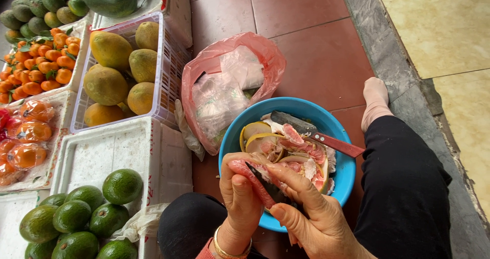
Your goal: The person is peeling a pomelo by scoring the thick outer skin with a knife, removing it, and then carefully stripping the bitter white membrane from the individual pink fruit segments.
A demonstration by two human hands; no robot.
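— What is the floor like?
— Reddish-brown square tiles [306, 39] with pale seams, lit by soft, even daylight.
— And to the right?
— A grey stone kerb [388, 50] runs slantwise, with pale yellow paving [444, 24] beyond it.
— Any furniture?
— Only white foam boxes [109, 152] and a white plastic crate [171, 65] standing on the floor at the left, close together.

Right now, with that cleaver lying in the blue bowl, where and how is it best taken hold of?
Probably by the red handle. The cleaver lies flat across the blue bowl, its dark blade over the pomelo pieces and the handle sticking out past the rim on the right. So come from the right, above the rim, and close around the free end, which is clear of the fruit.
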